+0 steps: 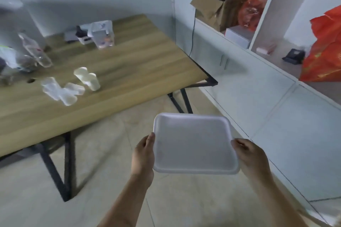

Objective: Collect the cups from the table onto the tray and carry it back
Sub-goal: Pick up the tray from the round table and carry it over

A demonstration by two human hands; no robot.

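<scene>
I hold a white, empty tray (193, 143) level over the tiled floor, in front of me. My left hand (144, 155) grips its left edge and my right hand (250, 155) grips its right edge. Up and to the left stands a wooden table (129, 64) with several cups near its middle: two white paper cups (87, 78) standing close together, and clear plastic cups (60, 91) beside them on the left. The cups are well out of reach of both hands.
Clear bottles (36, 50) and a plastic container (102, 34) stand at the table's far side. The table has black metal legs (60, 169). To the right runs a white cabinet (258, 79) with cardboard boxes (221, 3) and red bags (326, 51).
</scene>
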